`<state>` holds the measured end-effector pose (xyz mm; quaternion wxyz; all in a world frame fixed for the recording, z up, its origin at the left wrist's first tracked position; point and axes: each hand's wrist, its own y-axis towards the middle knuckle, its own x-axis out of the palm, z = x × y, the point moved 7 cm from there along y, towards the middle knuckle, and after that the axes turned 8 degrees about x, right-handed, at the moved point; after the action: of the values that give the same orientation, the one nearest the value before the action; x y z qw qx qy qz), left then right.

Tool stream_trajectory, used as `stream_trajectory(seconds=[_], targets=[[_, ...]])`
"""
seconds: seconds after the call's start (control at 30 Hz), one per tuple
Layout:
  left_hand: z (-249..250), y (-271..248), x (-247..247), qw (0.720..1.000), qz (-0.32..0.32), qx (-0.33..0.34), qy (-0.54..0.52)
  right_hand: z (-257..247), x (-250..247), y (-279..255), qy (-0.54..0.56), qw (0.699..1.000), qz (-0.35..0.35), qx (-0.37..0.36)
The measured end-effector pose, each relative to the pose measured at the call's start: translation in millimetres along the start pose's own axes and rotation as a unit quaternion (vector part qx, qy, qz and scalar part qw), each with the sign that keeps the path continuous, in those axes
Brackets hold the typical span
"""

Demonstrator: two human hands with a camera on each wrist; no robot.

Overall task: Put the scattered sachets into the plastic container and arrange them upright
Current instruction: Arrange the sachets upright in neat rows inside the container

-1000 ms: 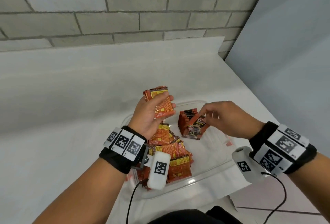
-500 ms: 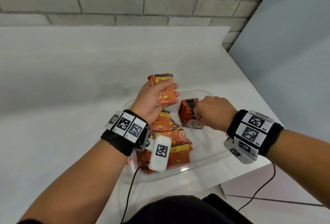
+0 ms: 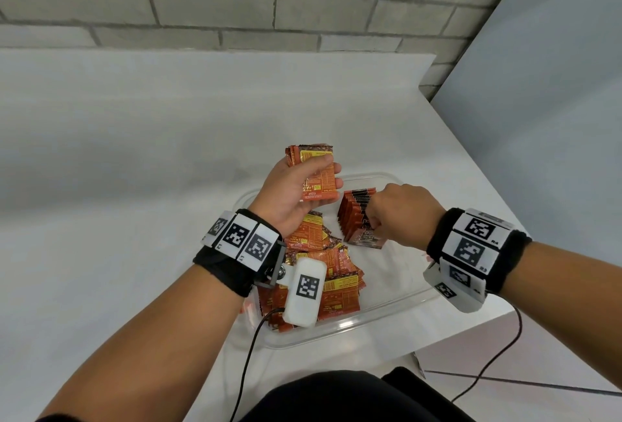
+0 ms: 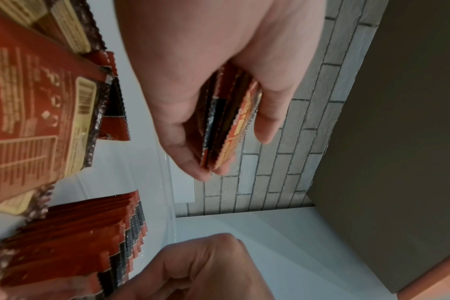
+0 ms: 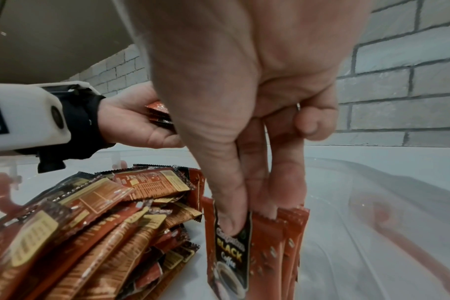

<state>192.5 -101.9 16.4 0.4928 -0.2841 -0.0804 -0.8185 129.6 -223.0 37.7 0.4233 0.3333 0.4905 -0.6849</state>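
Note:
A clear plastic container (image 3: 387,317) sits on the white table. Over its far left rim, my left hand (image 3: 328,174) grips a small stack of orange-red sachets (image 3: 314,155), seen edge-on in the left wrist view (image 4: 226,121). A row of upright sachets (image 3: 353,213) stands in the container's far part. My right hand (image 3: 373,223) reaches down onto the row's near end. Its thumb and fingers pinch the front "Black Coffee" sachet (image 5: 231,253), which stands upright against the row. A loose pile of sachets (image 3: 323,273) lies flat in the container's left half.
The table's front right corner (image 3: 505,314) lies just past the container, with tiled floor (image 3: 538,354) below. A grey brick wall (image 3: 269,1) runs behind the table and a grey panel (image 3: 555,85) stands to the right. Wrist camera cables hang over the near edge.
My right hand turned palm-down and brought its tilted sachet upright against the near end of the row. My left hand kept its stack in about the same place.

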Motion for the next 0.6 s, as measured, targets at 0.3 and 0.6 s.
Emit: stream_trajectory(seconds=[0.3,0.6], targets=[[-1.1,0.0,-0.6,1.000,-0.002,-0.007,-0.002,-5.5,0.5,-0.7,-0.028,1.000,-0.003,-0.014],[-1.4,-0.8,-0.2,1.000,0.000,-0.008,0.006,-7.0,0.0,-2.4,-0.047,0.999,-0.006,-0.016]])
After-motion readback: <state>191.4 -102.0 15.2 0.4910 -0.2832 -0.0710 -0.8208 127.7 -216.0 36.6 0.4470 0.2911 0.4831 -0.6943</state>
